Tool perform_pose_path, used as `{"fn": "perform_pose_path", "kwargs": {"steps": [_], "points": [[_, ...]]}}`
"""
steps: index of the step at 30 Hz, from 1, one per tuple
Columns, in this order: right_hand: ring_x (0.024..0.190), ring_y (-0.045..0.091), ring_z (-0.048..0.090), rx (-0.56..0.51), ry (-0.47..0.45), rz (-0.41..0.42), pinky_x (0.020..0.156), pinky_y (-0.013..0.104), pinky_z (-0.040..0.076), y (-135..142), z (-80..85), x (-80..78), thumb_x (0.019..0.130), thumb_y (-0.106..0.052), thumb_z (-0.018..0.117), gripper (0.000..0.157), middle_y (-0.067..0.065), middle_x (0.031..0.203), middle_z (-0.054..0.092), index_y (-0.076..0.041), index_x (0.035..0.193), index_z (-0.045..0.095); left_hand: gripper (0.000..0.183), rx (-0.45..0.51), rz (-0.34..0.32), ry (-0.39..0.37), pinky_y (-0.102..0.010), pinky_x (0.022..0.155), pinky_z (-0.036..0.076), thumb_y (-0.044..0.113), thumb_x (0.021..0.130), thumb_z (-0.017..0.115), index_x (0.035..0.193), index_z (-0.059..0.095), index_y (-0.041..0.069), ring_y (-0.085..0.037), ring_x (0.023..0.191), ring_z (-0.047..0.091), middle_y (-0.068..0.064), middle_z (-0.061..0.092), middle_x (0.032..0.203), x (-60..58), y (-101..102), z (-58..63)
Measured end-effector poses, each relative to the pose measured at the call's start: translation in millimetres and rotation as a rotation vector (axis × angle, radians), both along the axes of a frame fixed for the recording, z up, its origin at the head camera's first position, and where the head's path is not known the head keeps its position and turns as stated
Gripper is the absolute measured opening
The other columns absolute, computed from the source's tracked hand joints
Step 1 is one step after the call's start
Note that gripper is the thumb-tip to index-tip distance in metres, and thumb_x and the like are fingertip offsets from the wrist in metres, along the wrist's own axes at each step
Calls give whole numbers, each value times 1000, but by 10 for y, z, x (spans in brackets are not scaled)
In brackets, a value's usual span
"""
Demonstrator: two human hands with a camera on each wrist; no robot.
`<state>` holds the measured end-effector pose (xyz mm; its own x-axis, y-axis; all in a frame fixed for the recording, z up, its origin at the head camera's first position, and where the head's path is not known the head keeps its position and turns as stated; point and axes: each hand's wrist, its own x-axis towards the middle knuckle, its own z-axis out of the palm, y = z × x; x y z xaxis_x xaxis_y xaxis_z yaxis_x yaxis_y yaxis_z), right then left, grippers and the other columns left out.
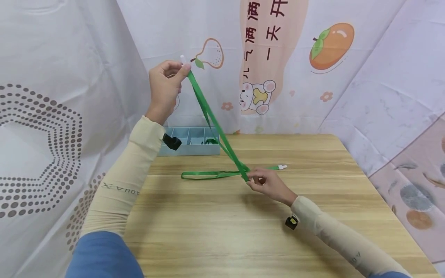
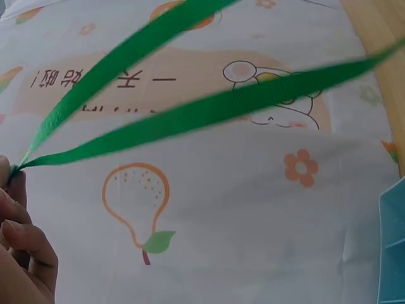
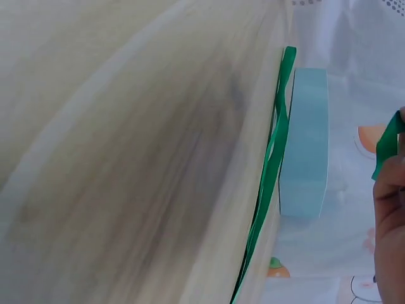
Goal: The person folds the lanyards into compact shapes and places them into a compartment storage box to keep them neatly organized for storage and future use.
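Note:
A green lanyard [image 1: 215,121] is stretched on a slant between my two hands. High on the left, my left hand [image 1: 165,85] pinches its upper end between thumb and forefinger, close to a white clip [image 1: 183,59]. Lower down, above the table, my right hand [image 1: 269,186] pinches the strap's lower end. The left wrist view shows the two bands of the held strap [image 2: 190,120] spreading apart from the fingers [image 2: 35,247]. A second green lanyard [image 1: 205,175] lies lengthwise on the table behind the right hand, its white clip [image 1: 282,167] pointing right.
At the table's back left stands a light blue compartment box [image 1: 187,150], with something green coiled in its right compartment. The wooden table [image 1: 215,227] ends at a printed curtain [image 1: 222,96]. Plain and patterned sheets hang on both sides.

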<state>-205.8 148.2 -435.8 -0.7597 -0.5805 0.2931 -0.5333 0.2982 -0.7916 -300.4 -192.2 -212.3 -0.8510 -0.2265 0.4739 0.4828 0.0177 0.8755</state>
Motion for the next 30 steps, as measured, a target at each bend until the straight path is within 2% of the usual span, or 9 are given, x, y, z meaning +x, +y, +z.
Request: {"fn": "perform_pose_path", "kwargs": {"steps": [1,3,8,13,17,21,23,26,30], "points": [[70,16,49,-17,2,5,60,25,48,3,33,23,96,3,70,17,10,94,66,-6,109,77,23,3,4,0,-22,56,44,24,86,85,98,76,7,-17,73,56,-7,72,95,2,-16,1],[70,14,49,-43,-1,-5,59,25,48,32,7,17,97,0,69,16,6,94,67,-11,105,77,23,2,15,-9,-22,57,45,25,86,86,97,76,7,-16,73,56,-7,72,95,6,-47,0],[71,14,56,-69,-37,-78,59,26,50,140,-237,-92,101,-15,70,8,0,95,73,-13,107,75,26,0,55,-17,-22,55,44,28,85,86,97,75,8,-15,66,54,-6,72,92,4,-140,7],[78,15,57,-96,-36,-105,64,25,52,207,-265,-83,96,-10,74,8,6,105,71,-8,103,77,25,4,80,-5,-21,55,44,27,85,86,95,76,7,-15,72,60,-6,71,89,4,-212,7],[74,13,55,-139,39,-85,63,23,52,220,-186,-29,92,-5,78,3,9,105,68,-6,94,76,25,0,96,-17,-22,57,45,29,85,86,96,77,8,-14,75,62,-5,73,90,5,-255,-5],[68,13,49,-202,150,-40,58,22,43,171,23,71,86,6,80,11,11,96,64,-3,86,73,27,28,104,-33,-23,57,45,30,85,86,98,77,8,-15,70,56,-5,73,93,4,-309,-7],[67,13,45,-225,173,-41,57,22,40,154,116,113,83,12,79,17,12,91,61,-3,84,71,27,46,104,-36,-23,57,44,29,85,86,98,76,7,-15,68,53,-5,73,93,4,-333,-2],[69,12,48,-238,136,-76,58,21,44,169,157,133,84,14,77,19,14,91,61,-2,86,67,28,54,99,-50,-22,56,43,30,85,86,98,76,7,-15,68,53,-5,73,94,7,-350,7],[69,12,48,-253,2,-160,56,21,45,256,16,53,92,6,74,12,16,88,58,2,100,67,29,54,90,-48,-21,56,43,30,85,86,99,76,7,-15,66,51,-5,73,96,20,-345,8]]}}
